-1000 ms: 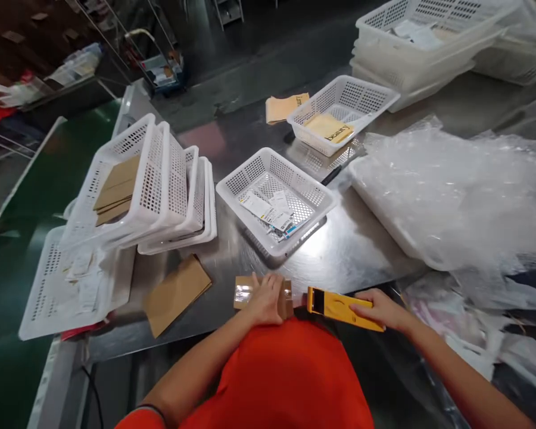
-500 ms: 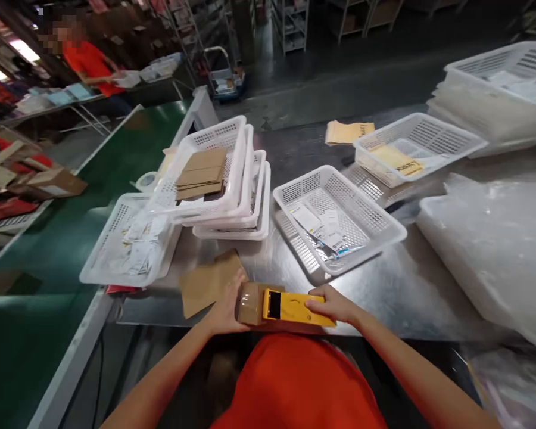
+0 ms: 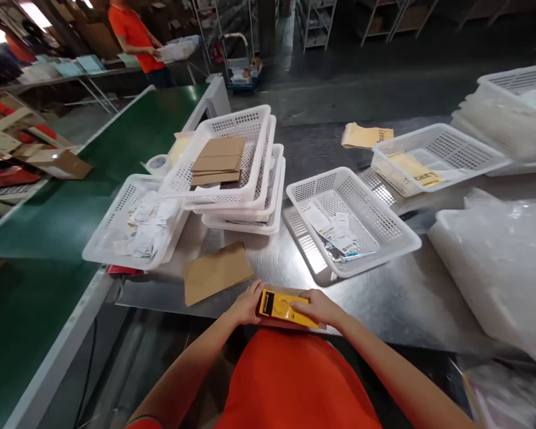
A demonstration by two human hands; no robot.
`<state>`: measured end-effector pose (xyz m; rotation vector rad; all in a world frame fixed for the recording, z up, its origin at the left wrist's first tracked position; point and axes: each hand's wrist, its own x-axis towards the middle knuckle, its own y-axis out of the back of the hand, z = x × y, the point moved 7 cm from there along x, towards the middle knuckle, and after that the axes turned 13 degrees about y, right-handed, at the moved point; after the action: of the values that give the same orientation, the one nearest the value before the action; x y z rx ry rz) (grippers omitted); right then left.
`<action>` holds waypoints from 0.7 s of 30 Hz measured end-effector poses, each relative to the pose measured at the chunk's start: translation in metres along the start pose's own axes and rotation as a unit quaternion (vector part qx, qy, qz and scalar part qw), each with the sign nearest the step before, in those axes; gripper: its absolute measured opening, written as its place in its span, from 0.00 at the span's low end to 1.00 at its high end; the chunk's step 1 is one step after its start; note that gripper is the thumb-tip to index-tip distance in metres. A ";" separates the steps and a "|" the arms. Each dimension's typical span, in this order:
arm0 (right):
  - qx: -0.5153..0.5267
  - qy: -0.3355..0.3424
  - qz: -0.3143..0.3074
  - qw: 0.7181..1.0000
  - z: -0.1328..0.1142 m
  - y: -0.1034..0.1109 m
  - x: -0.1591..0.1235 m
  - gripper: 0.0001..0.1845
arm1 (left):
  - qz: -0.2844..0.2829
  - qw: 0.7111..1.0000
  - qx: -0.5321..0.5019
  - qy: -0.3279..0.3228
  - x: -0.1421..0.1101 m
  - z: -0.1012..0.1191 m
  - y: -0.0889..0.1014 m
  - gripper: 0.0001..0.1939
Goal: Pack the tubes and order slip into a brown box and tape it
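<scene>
My right hand [image 3: 320,307] is wrapped around a yellow tape dispenser [image 3: 284,307], which lies lengthwise over a small cardboard box [image 3: 274,322] at the table's front edge. Most of the box is hidden beneath the dispenser and my fingers. At the box's left end, my left hand [image 3: 248,305] grips its side, close to the dispenser's dark front end. A flat brown piece of cardboard [image 3: 217,274] rests on the metal table just beyond my left hand. Past the dispenser sits a white perforated basket [image 3: 370,262] with papers and small packets in it.
Stacked white baskets [image 3: 259,193], the top one bearing folded cardboard, stand back left beside a basket of crumpled white papers [image 3: 111,250]. A green conveyor [image 3: 67,232] runs along the left. Right are clear plastic bags [image 3: 509,262] and another basket [image 3: 473,155]. A co-worker [image 3: 134,36] stands far left.
The dispenser has shifted slightly left along the box, up near my left hand, and now covers the taped left part that showed before. The whole view has turned a little left.
</scene>
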<state>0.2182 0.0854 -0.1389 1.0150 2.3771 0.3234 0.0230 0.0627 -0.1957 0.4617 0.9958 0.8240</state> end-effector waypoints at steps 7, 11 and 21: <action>0.020 -0.028 0.003 0.999 -0.002 0.003 -0.024 0.21 | -0.011 1.000 0.005 -0.028 0.013 0.010 -0.003 0.56; 0.026 -0.041 0.003 0.999 -0.011 0.016 -0.045 0.21 | -0.016 0.999 0.011 -0.025 0.012 0.013 0.000 0.57; 0.031 -0.098 -0.024 0.994 0.052 0.068 -0.115 0.28 | -0.016 1.000 0.025 -0.009 0.012 0.011 -0.001 0.58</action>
<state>0.3541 0.0492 -0.1115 0.9703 2.2423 0.1263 0.0368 0.0718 -0.1974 0.4951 1.0066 0.7669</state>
